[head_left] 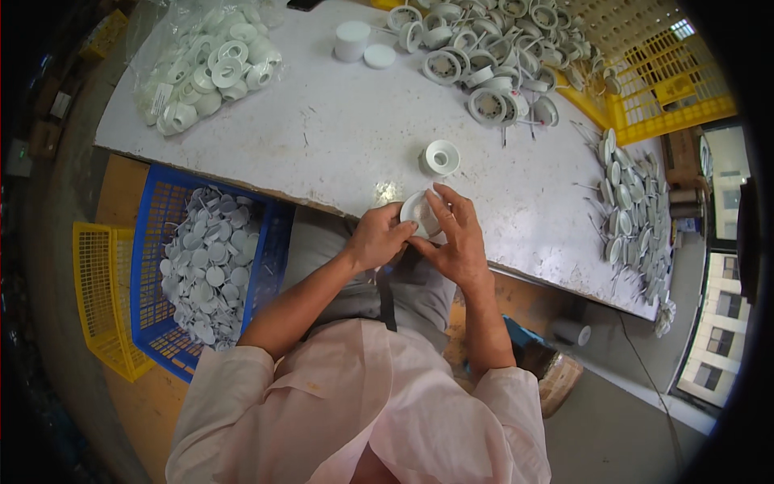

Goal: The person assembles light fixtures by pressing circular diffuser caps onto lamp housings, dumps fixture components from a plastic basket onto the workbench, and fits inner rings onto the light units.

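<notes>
At the table's near edge my left hand [377, 237] is closed on the side of a white round cup-shaped part [414, 211], its thumb on the rim. My right hand [458, 238] grips the same part from the other side, with the thumb low and the fingertips over its top. The fingers partly cover the part, and I cannot make out what lies inside it. Just beyond it on the table stands a white round piece with a hole in its middle [442, 158].
A clear bag of white ring-shaped pieces [218, 68] lies far left. Round lamp-like parts with wires [492, 60] are heaped at the back by a yellow crate [669, 77]; similar parts [627, 202] line the right. A blue crate [145, 266] of white discs stands below left.
</notes>
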Action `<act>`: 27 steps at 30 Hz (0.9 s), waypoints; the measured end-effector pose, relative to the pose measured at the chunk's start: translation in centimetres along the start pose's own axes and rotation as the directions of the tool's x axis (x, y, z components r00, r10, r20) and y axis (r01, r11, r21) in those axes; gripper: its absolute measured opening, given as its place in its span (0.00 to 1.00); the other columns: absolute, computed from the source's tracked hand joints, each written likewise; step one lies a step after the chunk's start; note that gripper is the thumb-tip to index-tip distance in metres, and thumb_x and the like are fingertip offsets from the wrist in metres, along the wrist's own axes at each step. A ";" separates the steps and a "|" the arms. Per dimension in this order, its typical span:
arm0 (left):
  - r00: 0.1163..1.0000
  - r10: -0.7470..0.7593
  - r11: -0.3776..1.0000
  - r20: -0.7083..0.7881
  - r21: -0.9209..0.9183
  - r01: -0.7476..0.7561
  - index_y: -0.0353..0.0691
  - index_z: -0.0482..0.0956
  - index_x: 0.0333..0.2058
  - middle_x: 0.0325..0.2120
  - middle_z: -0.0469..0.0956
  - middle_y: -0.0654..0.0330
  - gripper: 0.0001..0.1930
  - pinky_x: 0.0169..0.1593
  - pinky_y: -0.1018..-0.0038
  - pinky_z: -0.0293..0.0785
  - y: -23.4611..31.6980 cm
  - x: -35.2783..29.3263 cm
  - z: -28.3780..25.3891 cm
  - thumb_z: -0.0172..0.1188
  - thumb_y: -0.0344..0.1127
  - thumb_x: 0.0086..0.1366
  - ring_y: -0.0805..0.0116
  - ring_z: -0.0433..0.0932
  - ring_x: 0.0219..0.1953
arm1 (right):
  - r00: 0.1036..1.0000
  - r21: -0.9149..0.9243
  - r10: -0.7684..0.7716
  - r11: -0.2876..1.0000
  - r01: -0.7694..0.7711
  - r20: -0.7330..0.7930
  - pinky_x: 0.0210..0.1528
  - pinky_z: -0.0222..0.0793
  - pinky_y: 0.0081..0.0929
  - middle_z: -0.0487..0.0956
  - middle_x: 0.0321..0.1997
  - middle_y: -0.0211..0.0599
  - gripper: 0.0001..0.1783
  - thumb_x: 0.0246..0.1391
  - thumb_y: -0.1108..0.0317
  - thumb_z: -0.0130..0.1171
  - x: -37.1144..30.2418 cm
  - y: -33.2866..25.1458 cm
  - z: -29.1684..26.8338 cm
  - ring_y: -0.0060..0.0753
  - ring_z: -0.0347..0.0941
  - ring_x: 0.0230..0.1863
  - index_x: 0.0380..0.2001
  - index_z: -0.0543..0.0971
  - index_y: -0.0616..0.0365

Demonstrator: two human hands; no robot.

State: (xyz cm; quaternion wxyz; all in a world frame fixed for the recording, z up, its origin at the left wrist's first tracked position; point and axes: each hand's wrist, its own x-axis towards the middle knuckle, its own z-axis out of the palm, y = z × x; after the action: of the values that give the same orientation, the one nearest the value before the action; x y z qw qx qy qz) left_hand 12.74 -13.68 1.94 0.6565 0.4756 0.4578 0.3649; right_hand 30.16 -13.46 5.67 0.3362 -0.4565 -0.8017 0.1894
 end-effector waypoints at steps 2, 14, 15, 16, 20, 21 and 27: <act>0.998 -0.042 0.999 0.044 -0.002 0.042 0.32 0.74 0.40 0.22 0.73 0.65 0.10 0.23 0.80 0.66 0.5 0.0 0.4 0.55 0.32 0.65 0.81 0.69 0.20 | 1.000 -0.058 0.002 0.998 -0.001 0.019 0.49 0.72 0.40 0.68 0.57 0.47 0.40 0.32 0.68 0.73 -0.3 0.0 -0.4 0.50 0.68 0.52 0.54 0.73 0.55; 0.991 -0.013 0.977 0.137 -0.208 0.042 0.26 0.71 0.47 0.34 0.79 0.52 0.15 0.27 0.81 0.74 -0.8 1.2 1.3 0.54 0.31 0.67 0.72 0.78 0.27 | 0.968 0.035 0.153 0.988 -0.149 -0.197 0.54 0.66 0.42 0.66 0.59 0.53 0.36 0.38 0.65 0.71 -2.7 5.0 -3.6 0.54 0.65 0.56 0.54 0.71 0.57; 0.992 0.013 0.986 0.126 -0.166 0.008 0.26 0.70 0.48 0.39 0.79 0.49 0.15 0.30 0.80 0.75 -1.1 1.5 1.2 0.54 0.31 0.67 0.68 0.80 0.32 | 0.965 0.017 0.151 0.988 -0.151 -0.214 0.54 0.66 0.42 0.66 0.59 0.53 0.36 0.38 0.65 0.71 -3.0 6.5 -4.7 0.54 0.65 0.56 0.54 0.71 0.57; 0.993 0.037 0.992 0.113 -0.122 -0.023 0.26 0.69 0.49 0.43 0.78 0.46 0.16 0.32 0.80 0.76 -1.4 1.7 1.1 0.53 0.30 0.67 0.64 0.81 0.38 | 0.939 -0.101 0.191 0.969 -0.227 -0.285 0.54 0.66 0.41 0.67 0.58 0.53 0.34 0.38 0.65 0.71 -3.5 8.4 -6.1 0.54 0.65 0.56 0.53 0.72 0.57; 0.993 -0.048 0.995 0.112 -0.087 0.058 0.26 0.69 0.49 0.46 0.77 0.46 0.15 0.34 0.80 0.76 -0.9 1.8 0.3 0.53 0.30 0.67 0.60 0.81 0.43 | 0.742 -0.212 0.350 0.811 -0.545 -0.572 0.56 0.65 0.41 0.69 0.55 0.55 0.28 0.41 0.59 0.70 -5.9 15.6 -11.0 0.53 0.67 0.55 0.47 0.76 0.58; 0.992 -0.043 0.995 0.118 -0.084 0.053 0.26 0.69 0.49 0.46 0.77 0.46 0.15 0.34 0.80 0.76 -1.0 1.8 0.3 0.53 0.30 0.67 0.60 0.81 0.43 | 0.681 -0.246 0.357 0.744 -0.621 -0.639 0.56 0.64 0.42 0.69 0.54 0.56 0.27 0.42 0.58 0.69 -6.7 17.2 -12.2 0.53 0.67 0.55 0.45 0.77 0.58; 0.995 -0.026 0.990 0.092 -0.136 0.038 0.25 0.69 0.48 0.46 0.76 0.44 0.15 0.35 0.79 0.77 -1.1 2.2 0.8 0.53 0.30 0.67 0.60 0.81 0.42 | 0.439 -0.218 0.355 0.518 -0.827 -0.825 0.56 0.64 0.41 0.71 0.51 0.55 0.26 0.40 0.55 0.70 -11.7 23.4 -18.4 0.52 0.68 0.53 0.39 0.78 0.61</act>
State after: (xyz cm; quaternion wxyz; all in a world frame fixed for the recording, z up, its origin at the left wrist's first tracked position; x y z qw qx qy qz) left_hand 14.26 -12.20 0.45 0.7136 0.4377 0.4089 0.3633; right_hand 61.60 -11.60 0.02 0.3484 -0.8374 -0.3940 -0.1489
